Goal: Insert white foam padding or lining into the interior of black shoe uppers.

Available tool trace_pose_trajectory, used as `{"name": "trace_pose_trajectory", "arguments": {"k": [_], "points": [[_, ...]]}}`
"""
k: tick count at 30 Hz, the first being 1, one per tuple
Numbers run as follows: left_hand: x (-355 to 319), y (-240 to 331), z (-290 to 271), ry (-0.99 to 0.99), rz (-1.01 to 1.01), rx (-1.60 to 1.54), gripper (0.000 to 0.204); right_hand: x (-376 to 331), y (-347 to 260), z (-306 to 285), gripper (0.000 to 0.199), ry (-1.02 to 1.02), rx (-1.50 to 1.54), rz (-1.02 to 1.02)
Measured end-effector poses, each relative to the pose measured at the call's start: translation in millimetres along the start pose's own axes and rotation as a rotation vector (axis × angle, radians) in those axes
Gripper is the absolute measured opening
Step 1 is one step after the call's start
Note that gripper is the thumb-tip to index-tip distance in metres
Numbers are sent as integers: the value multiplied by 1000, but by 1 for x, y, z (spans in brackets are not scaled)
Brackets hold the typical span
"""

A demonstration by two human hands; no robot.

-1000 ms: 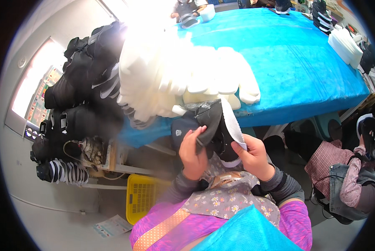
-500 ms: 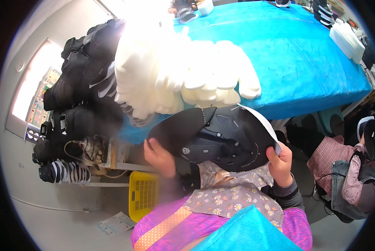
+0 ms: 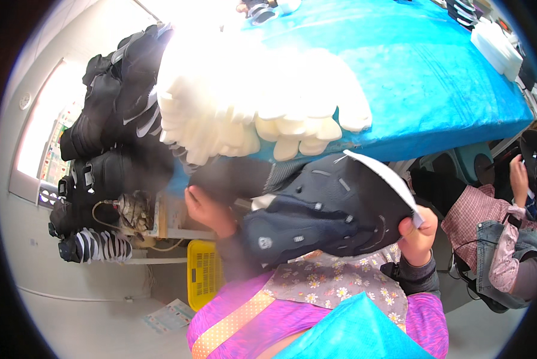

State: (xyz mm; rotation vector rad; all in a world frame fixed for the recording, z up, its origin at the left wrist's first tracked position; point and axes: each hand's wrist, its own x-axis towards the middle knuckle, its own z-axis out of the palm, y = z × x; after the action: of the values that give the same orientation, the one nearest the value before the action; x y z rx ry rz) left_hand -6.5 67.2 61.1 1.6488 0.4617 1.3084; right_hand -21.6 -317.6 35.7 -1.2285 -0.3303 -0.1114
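Note:
In front of my body I hold a black sewn piece (image 3: 316,203) with a moulded, dark panel, small loops, a round badge and a white strip along its right edge. My right hand (image 3: 418,236) is closed on that right edge, thumb on the near face. My left hand (image 3: 207,209) grips the black flap at the left end, its fingers partly behind the fabric and somewhat blurred. Between the flap and the moulded panel there is a ribbed band and a pale patch. Just beyond the piece, white foam pads (image 3: 301,131) lie piled on the blue-covered table (image 3: 436,78).
Black padded items (image 3: 101,119) are stacked high on the left, with a white-striped row (image 3: 104,246) lower down. A yellow basket (image 3: 204,275) stands below the table. Another person (image 3: 490,239) sits at right. More white foam (image 3: 497,49) lies at the far right.
The piece has tilted, its left flap folding away from the moulded panel. My left hand has moved left and my right hand slightly right and down. The other person's hand has come up.

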Motion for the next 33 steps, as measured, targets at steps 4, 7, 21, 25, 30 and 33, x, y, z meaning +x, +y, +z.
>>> {"name": "trace_pose_trajectory", "arguments": {"k": [4, 7, 21, 25, 30, 33], "points": [[10, -9, -13, -744, -92, -149, 34, 0, -3, -21, 41, 97, -80, -48], [14, 19, 7, -998, -163, -484, 47, -3, -6, -36, 24, 27, -264, -168], [-39, 18, 65, -1238, -5, 219, 27, 1, -18, -35, 19, -234, -675, -304], [-36, -8, 59, -957, -77, -17, 20, -20, -2, -48, 31, 98, -831, -440], [-25, -34, 44, -588, -222, -191, 20, -27, 1, -52, 58, 345, -549, -404], [-20, -41, 28, -810, -466, -390, 24, -26, 14, -73, 64, 419, -471, -324]]}}
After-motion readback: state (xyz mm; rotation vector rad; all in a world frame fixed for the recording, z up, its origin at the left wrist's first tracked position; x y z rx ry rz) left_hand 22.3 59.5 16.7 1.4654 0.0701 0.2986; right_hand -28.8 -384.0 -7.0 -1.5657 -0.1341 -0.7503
